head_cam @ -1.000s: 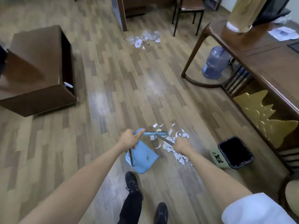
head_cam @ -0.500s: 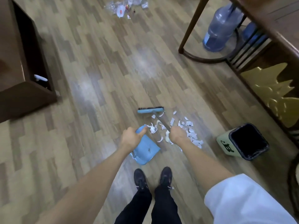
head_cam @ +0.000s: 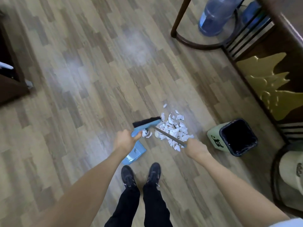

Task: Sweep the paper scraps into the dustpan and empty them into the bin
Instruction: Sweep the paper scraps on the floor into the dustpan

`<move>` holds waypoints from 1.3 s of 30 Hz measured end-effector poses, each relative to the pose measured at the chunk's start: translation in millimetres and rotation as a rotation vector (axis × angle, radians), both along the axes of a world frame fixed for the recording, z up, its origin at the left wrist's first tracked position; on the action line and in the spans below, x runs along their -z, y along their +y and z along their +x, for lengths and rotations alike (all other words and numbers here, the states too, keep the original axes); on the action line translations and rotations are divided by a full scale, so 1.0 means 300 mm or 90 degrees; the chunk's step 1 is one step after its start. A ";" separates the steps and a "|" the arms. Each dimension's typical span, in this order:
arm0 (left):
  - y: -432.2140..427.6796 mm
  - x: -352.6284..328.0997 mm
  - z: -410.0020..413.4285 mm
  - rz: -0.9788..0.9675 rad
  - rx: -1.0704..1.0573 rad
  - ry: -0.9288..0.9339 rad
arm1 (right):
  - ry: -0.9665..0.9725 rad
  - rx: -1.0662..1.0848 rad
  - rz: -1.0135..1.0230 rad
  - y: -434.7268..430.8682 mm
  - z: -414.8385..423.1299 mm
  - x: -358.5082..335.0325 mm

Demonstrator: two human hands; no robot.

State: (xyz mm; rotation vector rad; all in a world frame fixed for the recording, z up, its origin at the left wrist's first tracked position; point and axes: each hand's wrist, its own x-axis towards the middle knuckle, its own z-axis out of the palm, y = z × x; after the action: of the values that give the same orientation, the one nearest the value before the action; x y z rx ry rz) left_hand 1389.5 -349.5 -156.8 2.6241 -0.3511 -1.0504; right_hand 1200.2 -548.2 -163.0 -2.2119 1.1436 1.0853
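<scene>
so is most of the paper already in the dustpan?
No: the paper scraps lie heaped on the floor beside the broom, while the dustpan held by the left hand shows only a few bits.

I see a wood-look plank floor (head_cam: 91, 66) with a soft sheen where light pools. The dustpan (head_cam: 135, 153) and brush head (head_cam: 146, 125) look like smooth blue plastic, with matt black bristles; the brush shaft (head_cam: 168, 135) reads as dull metal (blurred, though). The paper scraps (head_cam: 173, 128) are white and crumpled.
</scene>
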 end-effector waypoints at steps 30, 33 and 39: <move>-0.087 0.015 -0.138 -0.032 0.055 -0.010 | -0.020 0.132 0.130 -0.104 -0.061 -0.104; -0.101 0.006 -0.157 -0.021 0.087 -0.006 | -0.083 0.173 0.113 -0.113 -0.129 -0.145; -0.131 -0.002 -0.161 0.020 0.230 0.001 | -0.079 0.400 0.096 -0.118 -0.161 -0.114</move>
State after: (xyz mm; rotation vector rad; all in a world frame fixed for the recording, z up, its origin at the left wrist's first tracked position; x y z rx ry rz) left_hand 1341.3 -388.6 -156.3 2.6475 -0.8381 -1.1712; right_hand 1151.8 -583.6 -128.6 -1.6024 1.4983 0.7232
